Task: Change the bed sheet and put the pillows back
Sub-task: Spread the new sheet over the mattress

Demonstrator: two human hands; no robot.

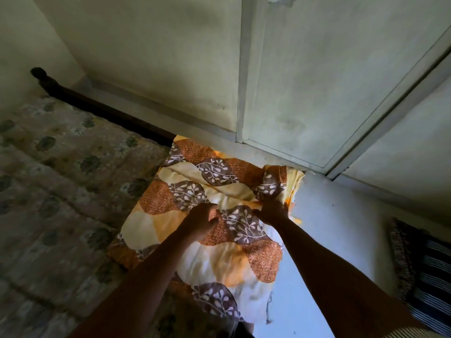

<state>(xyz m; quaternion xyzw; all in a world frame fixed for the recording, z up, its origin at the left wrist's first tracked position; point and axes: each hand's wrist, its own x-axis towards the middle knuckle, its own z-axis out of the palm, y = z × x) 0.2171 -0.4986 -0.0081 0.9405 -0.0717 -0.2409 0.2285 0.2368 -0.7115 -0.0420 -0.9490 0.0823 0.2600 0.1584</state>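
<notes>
A folded bed sheet (195,215), orange, cream and brown with a leaf print, lies on the right corner of the bare mattress (56,181), which has a faded floral cover. My left hand (202,222) rests on the middle of the sheet with its fingers curled into the cloth. My right hand (273,212) grips the sheet near its bunched far-right corner, beside the bed's edge. No pillows are in view.
A dark wooden bed rail (102,111) runs along the far side against a pale wall (158,57). A closed pale door (329,81) stands behind the bed corner. The floor (336,228) lies to the right, with a dark striped cloth (422,272) on it.
</notes>
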